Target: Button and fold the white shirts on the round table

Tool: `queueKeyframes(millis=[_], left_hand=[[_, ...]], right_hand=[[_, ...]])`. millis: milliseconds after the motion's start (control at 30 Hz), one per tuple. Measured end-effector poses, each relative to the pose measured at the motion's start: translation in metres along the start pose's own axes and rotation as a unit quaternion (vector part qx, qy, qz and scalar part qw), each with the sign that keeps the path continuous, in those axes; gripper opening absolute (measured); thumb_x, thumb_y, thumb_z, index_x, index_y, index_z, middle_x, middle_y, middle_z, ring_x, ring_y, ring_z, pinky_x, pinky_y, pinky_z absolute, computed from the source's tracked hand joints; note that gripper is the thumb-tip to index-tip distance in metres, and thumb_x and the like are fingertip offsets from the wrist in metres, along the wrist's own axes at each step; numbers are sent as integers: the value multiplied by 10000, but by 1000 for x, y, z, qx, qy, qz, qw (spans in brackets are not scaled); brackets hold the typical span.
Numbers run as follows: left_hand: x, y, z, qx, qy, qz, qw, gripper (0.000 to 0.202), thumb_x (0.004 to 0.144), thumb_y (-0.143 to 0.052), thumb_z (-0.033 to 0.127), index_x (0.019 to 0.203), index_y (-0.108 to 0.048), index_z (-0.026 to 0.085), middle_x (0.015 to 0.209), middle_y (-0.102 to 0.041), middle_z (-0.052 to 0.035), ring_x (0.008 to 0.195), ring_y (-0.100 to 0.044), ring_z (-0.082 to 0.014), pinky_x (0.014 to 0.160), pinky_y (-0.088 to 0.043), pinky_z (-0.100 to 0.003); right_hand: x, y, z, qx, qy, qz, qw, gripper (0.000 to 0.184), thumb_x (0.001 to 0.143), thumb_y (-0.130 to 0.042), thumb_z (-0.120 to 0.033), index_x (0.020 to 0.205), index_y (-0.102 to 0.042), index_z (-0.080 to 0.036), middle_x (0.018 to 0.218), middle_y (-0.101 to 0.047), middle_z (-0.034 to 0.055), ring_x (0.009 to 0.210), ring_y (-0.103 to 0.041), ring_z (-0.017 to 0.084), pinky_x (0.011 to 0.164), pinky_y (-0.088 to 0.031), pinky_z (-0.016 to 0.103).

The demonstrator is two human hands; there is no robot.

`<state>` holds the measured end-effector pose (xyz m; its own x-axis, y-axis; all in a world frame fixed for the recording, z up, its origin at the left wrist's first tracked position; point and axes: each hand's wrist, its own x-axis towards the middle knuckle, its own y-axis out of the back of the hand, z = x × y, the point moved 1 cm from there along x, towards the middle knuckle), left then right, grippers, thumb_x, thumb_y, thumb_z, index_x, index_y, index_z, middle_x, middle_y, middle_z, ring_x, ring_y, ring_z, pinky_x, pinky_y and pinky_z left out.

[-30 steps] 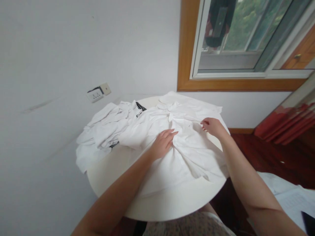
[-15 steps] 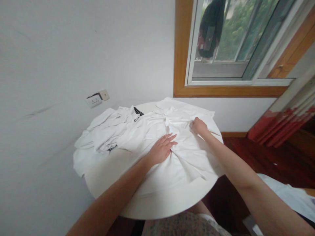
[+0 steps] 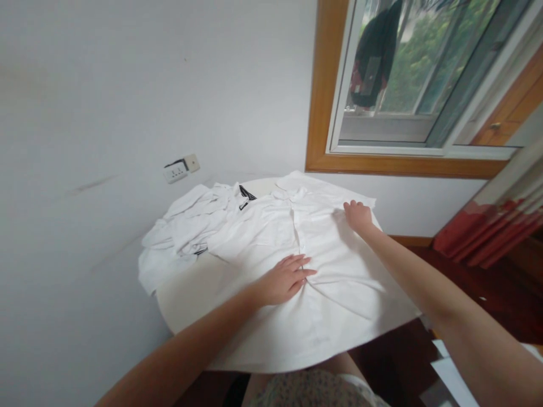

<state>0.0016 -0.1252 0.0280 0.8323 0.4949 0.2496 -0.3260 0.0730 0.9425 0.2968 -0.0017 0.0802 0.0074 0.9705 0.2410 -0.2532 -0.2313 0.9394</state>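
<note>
A white shirt (image 3: 331,271) lies spread over a round white table (image 3: 186,294), its collar toward the wall and its hem hanging over the near edge. My left hand (image 3: 286,278) rests flat on the shirt's middle, fingers stretched out. Farther back, my right hand (image 3: 358,216) lies on the shirt's right shoulder area near the table's far edge; its fingers are curled on the cloth, so it is closed. Whether it pinches the fabric I cannot make out.
A heap of other white garments (image 3: 186,229) with black trim lies on the table's left side. A wall socket (image 3: 180,168) sits on the white wall behind. A wood-framed window (image 3: 407,96) is at the upper right, red curtain (image 3: 487,226) beside it.
The shirt has been pulled flatter, its bunched folds smoothed out. My right hand slid up and right toward the shoulder; my left hand moved down toward me.
</note>
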Motion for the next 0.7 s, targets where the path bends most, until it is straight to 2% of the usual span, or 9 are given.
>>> queueKeyframes(millis=[33,100,167,233,300,367,467,567,700], left_hand=[[0,0,1,-5,2,1,1000,390,959,-367,267,1313,-528,275,1449,-454,-55,1384,-340,-212,1153,-278,-434],[0,0,3,-12,10,2,1000,378,958,-370,273,1291,-549,287,1434,-471,-45,1374,-353,-201,1151,-277,-423],[1,-1,5,-11,22,-3,1000,373,960,-374,296,1289,-549,313,1442,-465,-29,1387,-328,-205,1155,-255,-442],[1,-3,9,-5,36,-16,999,376,960,-382,334,1309,-524,347,1470,-432,-10,1414,-275,-227,1161,-203,-501],[0,-5,16,1,48,-32,998,405,959,-384,371,1357,-462,371,1503,-385,-4,1432,-232,-248,1158,-148,-556],[-3,-7,24,-1,53,-44,998,455,961,-374,389,1414,-378,362,1525,-346,-18,1439,-212,-253,1155,-121,-575],[-6,-3,32,-11,49,-56,997,534,946,-401,420,1461,-298,321,1529,-336,-48,1433,-226,-266,1151,-145,-572],[-2,7,29,-21,38,-43,998,528,912,-473,432,1413,-393,285,1460,-443,-65,1354,-373,-262,1121,-286,-498],[21,18,4,2,48,57,997,356,938,-406,268,1260,-553,231,1263,-609,-71,1199,-522,-202,1039,-417,-392]], right_hand=[[-2,4,-7,3,25,32,999,304,935,-354,-154,1128,-586,-116,1120,-606,207,1054,-572,304,815,-436,393],[-9,10,-22,41,126,57,990,279,926,-402,-175,1108,-610,-138,1121,-606,185,1079,-551,291,870,-419,392],[-17,8,-38,107,249,26,962,276,920,-446,-211,1125,-626,-169,1129,-617,148,1073,-558,250,913,-410,359],[-27,-1,-54,171,326,-14,930,328,937,-434,-264,1204,-610,-188,1202,-608,127,1117,-548,221,956,-401,336],[-37,-15,-66,208,330,-39,920,432,963,-389,-370,1335,-526,-200,1347,-535,129,1244,-473,235,1023,-367,380],[-47,-28,-73,218,295,-57,929,537,966,-332,-489,1434,-414,-238,1488,-389,119,1372,-326,277,1084,-283,489],[-61,-38,-78,216,274,-70,934,599,940,-295,-603,1474,-325,-332,1575,-203,73,1439,-151,321,1100,-144,611],[-69,-36,-76,223,299,-64,926,615,914,-328,-644,1467,-318,-376,1581,-182,56,1442,-131,333,1093,-117,638],[-78,-28,-74,222,317,1,922,539,932,-384,-557,1429,-407,-351,1553,-271,60,1432,-174,332,1095,-124,640]])
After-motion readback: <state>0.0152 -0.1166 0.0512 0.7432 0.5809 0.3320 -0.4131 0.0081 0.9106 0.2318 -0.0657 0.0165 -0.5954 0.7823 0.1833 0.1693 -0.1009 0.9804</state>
